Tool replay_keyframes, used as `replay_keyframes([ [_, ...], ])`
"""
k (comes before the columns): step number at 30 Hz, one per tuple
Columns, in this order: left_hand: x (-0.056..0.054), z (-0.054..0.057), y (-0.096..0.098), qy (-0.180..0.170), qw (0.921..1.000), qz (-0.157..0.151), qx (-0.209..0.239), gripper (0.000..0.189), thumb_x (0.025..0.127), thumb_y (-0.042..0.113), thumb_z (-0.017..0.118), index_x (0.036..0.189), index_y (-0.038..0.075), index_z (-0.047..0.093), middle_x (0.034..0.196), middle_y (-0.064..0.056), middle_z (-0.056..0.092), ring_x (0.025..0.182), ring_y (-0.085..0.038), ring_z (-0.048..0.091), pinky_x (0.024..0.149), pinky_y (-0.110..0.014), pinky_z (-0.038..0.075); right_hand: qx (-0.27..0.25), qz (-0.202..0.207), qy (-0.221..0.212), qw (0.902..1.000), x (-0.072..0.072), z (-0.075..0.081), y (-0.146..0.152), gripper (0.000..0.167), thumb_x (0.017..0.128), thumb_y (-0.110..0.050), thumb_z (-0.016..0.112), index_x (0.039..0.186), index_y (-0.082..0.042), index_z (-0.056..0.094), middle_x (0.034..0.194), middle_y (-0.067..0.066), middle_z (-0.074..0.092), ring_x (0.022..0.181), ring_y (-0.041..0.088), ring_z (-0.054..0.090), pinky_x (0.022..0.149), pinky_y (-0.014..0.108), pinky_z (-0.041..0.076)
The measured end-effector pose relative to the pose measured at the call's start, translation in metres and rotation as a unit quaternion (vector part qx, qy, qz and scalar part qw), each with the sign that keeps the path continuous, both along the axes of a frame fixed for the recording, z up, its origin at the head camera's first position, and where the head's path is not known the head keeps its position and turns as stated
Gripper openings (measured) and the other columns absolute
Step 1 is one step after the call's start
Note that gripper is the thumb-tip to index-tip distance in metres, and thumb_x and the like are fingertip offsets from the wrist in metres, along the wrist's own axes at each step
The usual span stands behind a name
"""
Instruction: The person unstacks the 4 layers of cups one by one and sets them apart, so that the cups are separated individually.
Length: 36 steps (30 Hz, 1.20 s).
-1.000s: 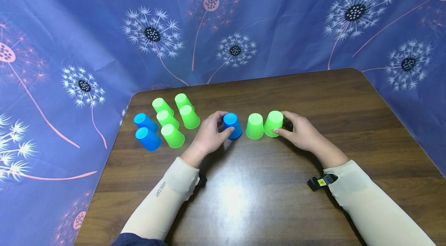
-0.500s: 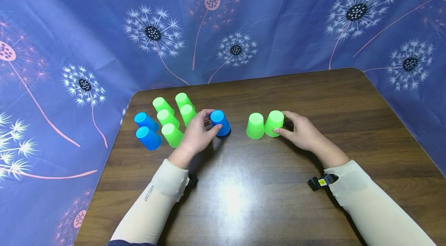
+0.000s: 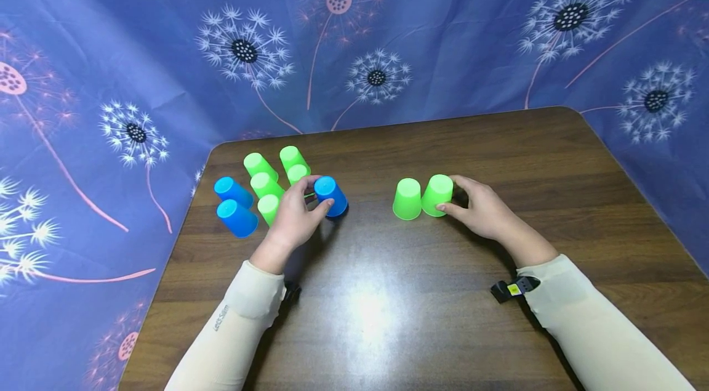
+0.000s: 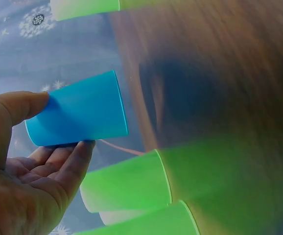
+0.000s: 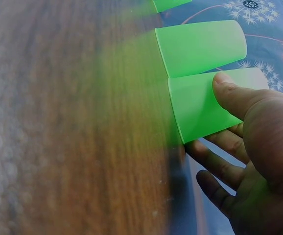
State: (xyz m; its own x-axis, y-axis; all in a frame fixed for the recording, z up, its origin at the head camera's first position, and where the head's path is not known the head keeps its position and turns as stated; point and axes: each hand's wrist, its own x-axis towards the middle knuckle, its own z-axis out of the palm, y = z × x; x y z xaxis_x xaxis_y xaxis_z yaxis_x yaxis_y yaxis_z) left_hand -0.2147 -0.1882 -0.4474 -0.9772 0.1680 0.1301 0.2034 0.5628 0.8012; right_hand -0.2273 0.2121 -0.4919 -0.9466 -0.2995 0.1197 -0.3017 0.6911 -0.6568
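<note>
My left hand (image 3: 293,217) grips an upside-down blue cup (image 3: 332,197) between thumb and fingers. In the left wrist view, a gap shows between the rim of this blue cup (image 4: 80,110) and the tabletop, where its dark reflection lies. Farther right, my right hand (image 3: 480,209) holds an inverted green cup (image 3: 436,196), thumb on the near side and fingers behind. That cup stands on the table. Close on its left is a second green cup (image 3: 407,200), also upside down and untouched by either hand.
Left of my left hand stand several inverted green cups (image 3: 260,165), partly covered by the hand. Two blue cups (image 3: 238,219) stand at the far left of that group. All are on a brown wooden table (image 3: 443,317), with a blue dandelion-print cloth (image 3: 443,28) behind it.
My left hand has carried the blue cup leftward, away from the two green cups and towards the left group. The right hand has stayed at its green cup.
</note>
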Motion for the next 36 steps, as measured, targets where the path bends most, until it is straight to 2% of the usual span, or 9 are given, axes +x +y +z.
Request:
replay_keyframes([
  [8,0.005,-0.002,-0.016,0.011,0.9997,0.013,-0.015,0.054,0.098,0.016,0.076,0.145,0.002,0.053,0.137,-0.015,0.061,0.127,-0.032,0.06,0.107,-0.048,0.052,-0.011,-0.001,-0.006,0.9999,0.001,0.001,0.0,0.064,0.095,-0.029,0.081,0.147,-0.002,0.054,0.137,0.019,0.063,0.129,0.04,0.057,0.108,0.061,0.044],
  [14,0.009,-0.003,-0.024,0.017,0.9988,0.023,-0.039,0.055,0.099,0.017,0.075,0.147,0.005,0.051,0.14,-0.014,0.062,0.131,-0.031,0.06,0.108,-0.046,0.052,-0.012,0.001,-0.007,0.9999,0.001,0.001,0.0,0.063,0.095,-0.03,0.081,0.146,-0.003,0.055,0.134,0.017,0.064,0.126,0.038,0.059,0.106,0.06,0.046],
  [23,0.014,0.001,-0.03,0.001,0.9966,0.039,-0.072,0.057,0.099,0.018,0.075,0.147,0.003,0.049,0.142,-0.018,0.06,0.134,-0.033,0.058,0.109,-0.049,0.051,-0.011,0.0,-0.006,0.9999,0.0,0.0,0.0,0.063,0.095,-0.03,0.081,0.146,-0.003,0.055,0.133,0.017,0.065,0.125,0.038,0.059,0.106,0.06,0.046],
  [36,0.013,-0.004,-0.032,-0.019,0.9945,0.037,-0.096,0.056,0.1,0.017,0.074,0.146,0.0,0.047,0.143,-0.02,0.058,0.136,-0.036,0.056,0.111,-0.052,0.048,-0.008,0.0,-0.003,1.0,-0.001,0.0,0.0,0.063,0.095,-0.031,0.081,0.146,-0.004,0.055,0.133,0.017,0.065,0.125,0.038,0.059,0.106,0.06,0.045],
])
